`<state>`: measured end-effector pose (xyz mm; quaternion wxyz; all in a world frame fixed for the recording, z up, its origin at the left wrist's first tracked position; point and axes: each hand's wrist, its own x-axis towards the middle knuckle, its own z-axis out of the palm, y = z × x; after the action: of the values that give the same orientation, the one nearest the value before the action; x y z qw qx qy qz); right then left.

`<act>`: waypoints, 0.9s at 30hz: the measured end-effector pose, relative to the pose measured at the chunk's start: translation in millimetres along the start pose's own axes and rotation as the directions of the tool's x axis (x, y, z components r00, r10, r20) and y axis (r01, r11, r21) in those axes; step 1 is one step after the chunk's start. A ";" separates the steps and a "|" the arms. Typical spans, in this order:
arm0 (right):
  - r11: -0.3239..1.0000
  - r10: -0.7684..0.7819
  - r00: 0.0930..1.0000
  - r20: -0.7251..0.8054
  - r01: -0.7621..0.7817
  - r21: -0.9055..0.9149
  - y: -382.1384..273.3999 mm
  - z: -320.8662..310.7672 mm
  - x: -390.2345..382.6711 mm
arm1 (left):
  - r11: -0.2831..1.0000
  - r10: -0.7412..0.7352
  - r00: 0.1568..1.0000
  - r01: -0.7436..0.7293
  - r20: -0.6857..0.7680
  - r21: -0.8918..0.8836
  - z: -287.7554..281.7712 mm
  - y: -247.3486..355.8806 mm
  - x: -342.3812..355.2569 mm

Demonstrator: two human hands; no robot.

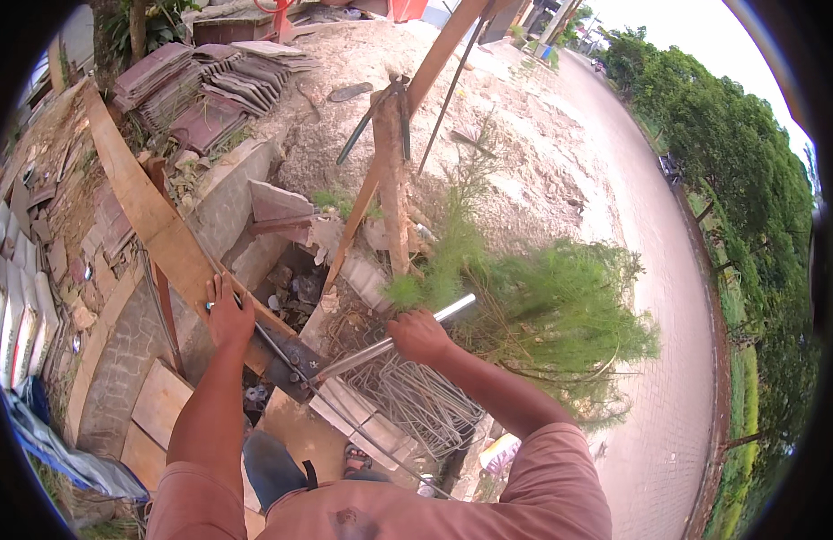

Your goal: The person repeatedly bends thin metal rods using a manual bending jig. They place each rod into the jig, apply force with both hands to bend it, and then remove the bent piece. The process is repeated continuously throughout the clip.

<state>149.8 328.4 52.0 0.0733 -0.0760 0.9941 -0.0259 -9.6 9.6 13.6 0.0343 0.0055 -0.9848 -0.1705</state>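
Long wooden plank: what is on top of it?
The plank carries a dark metal plate at its near end; a thin rod reaches from there to the left hand. What the hand covers can't be seen.

No text can be read — marks on the stacked white sacks [21, 310] and the pink-and-white packet [499, 454] are too unclear.

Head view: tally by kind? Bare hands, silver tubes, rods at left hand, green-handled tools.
Bare hands: 2 (left hand, right hand)
Silver tube: 1
Thin rod at left hand: 1
Green-handled tool: 1
Total: 5
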 end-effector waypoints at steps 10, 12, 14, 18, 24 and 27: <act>0.968 0.245 0.956 -0.165 -0.251 -0.018 82.9 12.1 -18.5 | 0.998 0.044 0.998 -0.041 -0.054 0.050 15.0 -4.9 11.4; 0.949 0.287 0.932 -0.223 -0.308 -0.066 79.3 11.5 -21.4 | 0.999 0.046 0.996 -0.044 -0.081 0.028 14.0 -3.1 10.8; 0.932 0.321 0.911 -0.258 -0.352 -0.085 71.9 9.1 -19.5 | 0.999 0.033 0.993 -0.035 -0.112 -0.015 7.8 0.2 7.7; 0.926 0.316 0.908 -0.274 -0.359 -0.120 72.6 3.3 -13.4 | 0.783 -0.193 0.935 -0.036 -0.297 -0.621 30.1 -42.4 -5.5; 0.929 0.340 0.896 -0.286 -0.367 -0.046 66.7 24.3 -7.3 | -0.024 0.177 0.704 0.702 0.688 -0.712 47.0 -7.6 -310.3; 0.923 0.356 0.892 -0.279 -0.381 -0.043 73.4 26.3 -3.8 | 0.158 0.601 0.260 0.888 0.756 -0.432 31.3 29.2 -399.7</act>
<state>146.7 400.4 22.0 -0.0608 0.1147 0.9912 0.0265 386.9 56.6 -32.3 -0.5860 0.0274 -0.3857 -0.7121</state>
